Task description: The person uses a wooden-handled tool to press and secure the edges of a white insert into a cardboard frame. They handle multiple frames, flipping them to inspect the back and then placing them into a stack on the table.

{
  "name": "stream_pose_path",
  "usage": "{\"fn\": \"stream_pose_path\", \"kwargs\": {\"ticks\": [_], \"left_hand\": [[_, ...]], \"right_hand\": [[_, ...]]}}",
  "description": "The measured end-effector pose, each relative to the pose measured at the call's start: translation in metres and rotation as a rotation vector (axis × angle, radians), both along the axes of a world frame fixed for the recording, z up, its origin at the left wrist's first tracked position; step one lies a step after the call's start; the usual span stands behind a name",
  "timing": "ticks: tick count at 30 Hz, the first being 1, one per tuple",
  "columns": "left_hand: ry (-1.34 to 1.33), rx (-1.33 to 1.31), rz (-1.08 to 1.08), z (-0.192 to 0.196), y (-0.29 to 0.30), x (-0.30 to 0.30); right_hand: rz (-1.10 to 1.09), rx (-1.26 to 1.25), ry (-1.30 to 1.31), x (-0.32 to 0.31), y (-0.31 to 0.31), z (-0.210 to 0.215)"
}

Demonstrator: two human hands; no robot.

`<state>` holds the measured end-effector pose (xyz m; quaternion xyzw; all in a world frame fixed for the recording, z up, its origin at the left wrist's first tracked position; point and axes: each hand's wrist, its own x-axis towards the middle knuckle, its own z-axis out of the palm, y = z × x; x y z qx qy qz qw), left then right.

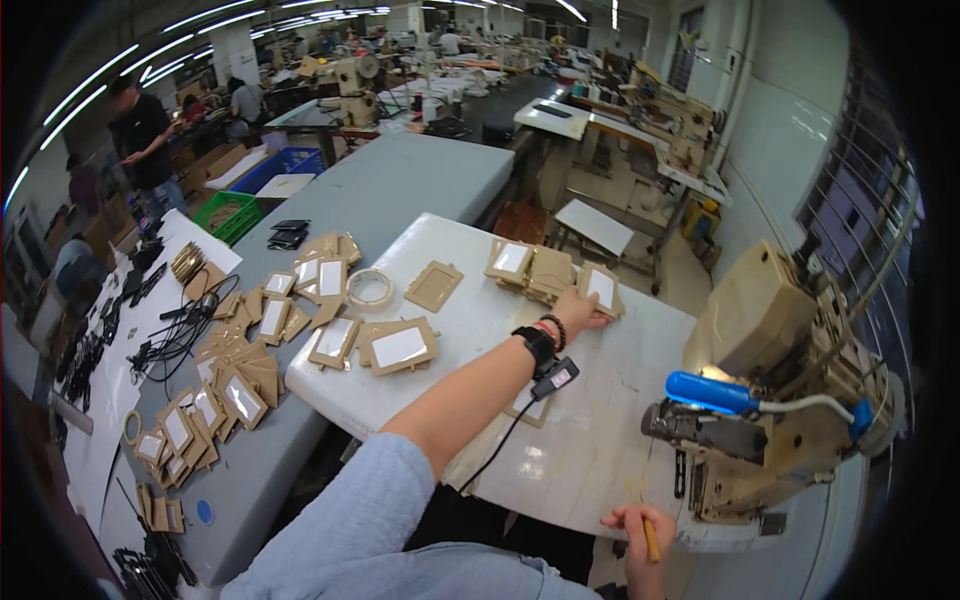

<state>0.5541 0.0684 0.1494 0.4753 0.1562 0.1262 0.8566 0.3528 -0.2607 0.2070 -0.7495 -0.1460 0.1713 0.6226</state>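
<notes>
My left hand [580, 312] reaches across the white table [470, 350] to its far edge. Its fingers grip a tan card holder [602, 288] with a white window, beside a pile of similar holders [512, 262]. Near the table's front edge, my right hand [638, 530] is closed around a slim tool with a yellow-brown handle [652, 541]; its working end cannot be made out. Another windowed holder [532, 410] lies partly hidden beneath my left forearm. A tan frame [434, 287] lies flat left of the pile, near more holders [400, 346].
A beige sewing machine [750, 320] with a blue lamp [710, 392] stands at the right. A tape roll [370, 288] lies on the white table. Many tan holders [240, 398] cover the grey table at left, near black cables [185, 325]. A green basket [228, 215] stands beyond.
</notes>
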Motion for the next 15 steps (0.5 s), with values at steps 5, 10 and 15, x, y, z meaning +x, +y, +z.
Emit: {"fn": "stream_pose_path", "kwargs": {"ticks": [5, 10, 15], "left_hand": [[0.225, 0.578, 0.258, -0.026, 0.013, 0.027], [0.319, 1.052, 0.292, 0.014, -0.01, -0.017], [-0.057, 1.239, 0.406, 0.025, 0.036, -0.094]], "right_hand": [[0.027, -0.114, -0.027, -0.015, -0.037, 0.007], [-0.015, -0.193, -0.106, -0.017, -0.043, 0.006], [0.0, -0.15, -0.021, -0.017, -0.032, 0.016]]}}
